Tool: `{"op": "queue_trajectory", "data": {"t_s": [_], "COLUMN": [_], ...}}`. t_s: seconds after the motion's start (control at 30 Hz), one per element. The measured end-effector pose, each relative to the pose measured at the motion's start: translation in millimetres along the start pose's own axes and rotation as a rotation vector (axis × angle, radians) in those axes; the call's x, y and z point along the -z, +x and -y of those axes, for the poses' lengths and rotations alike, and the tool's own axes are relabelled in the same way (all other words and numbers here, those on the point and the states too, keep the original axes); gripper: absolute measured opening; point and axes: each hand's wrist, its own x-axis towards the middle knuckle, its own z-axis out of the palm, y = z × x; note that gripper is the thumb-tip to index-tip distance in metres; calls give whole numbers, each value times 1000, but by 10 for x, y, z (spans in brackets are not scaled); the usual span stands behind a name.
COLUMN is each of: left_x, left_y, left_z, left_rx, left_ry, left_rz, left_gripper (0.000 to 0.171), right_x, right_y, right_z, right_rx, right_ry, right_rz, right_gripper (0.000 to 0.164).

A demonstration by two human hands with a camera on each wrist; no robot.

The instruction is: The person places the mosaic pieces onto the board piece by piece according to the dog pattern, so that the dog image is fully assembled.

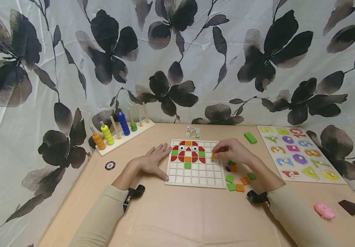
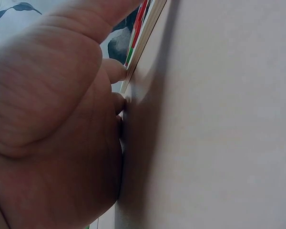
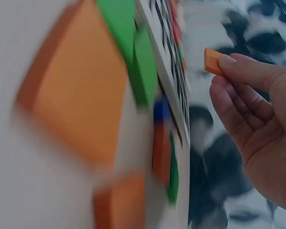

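Hands are well apart. Right hand [image 1: 234,151] pinches an orange tile [image 3: 213,62] between thumb and fingers, over the right side of the white grid board [image 1: 196,176]. Right wrist view shows the tile lifted off the board, not seated. Left hand [image 1: 152,159] lies on the worktop [image 1: 183,212] with fingers spread, thumb tip at the board's left edge, gripping nothing. Looks like it steadies the board; can't tell how hard it presses. Tile pattern [image 1: 188,152] on the grid: red, green, orange, white and blue pieces, two eye-like ones near the top, one green square below. Bare cells show right of it and under it. Picture card [image 1: 193,132] lies just behind the board; its detail is too small to read. Loose green and orange tiles [image 1: 240,187] plus a blue piece [image 1: 228,168] sit right of the board, below the right hand. My read: step in hand is placing one tile, mid-carry, pattern partly laid. Target cell not clear. Next move calls for squaring the tile to a cell, lowering flat between the ridges, then releasing without nudging neighbours, left hand keeping the board put.
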Motion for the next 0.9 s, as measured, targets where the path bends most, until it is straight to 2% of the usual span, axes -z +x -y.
{"op": "queue_trajectory", "data": {"t_s": [0.2,0.4,0.5,0.9], "left_x": [-6,-4,-8,-8], "left_y": [16,11,13,5], "left_z": [17,19,17,16], "left_rx": [-2,-8,-11,-8], "left_ry": [15,13,11,3], "left_rz": [-2,-5,-5,-7], "left_gripper": [131,130,130,132], "right_x": [-256,-409,-449,-554], "right_y": [271,429,454,446], "right_z": [264,418,442,487], "right_rx": [67,137,167,181], "right_ry": [-47,-116,-144,-204], "right_rz": [102,182,200,263], "right_gripper": [14,14,14,14]}}
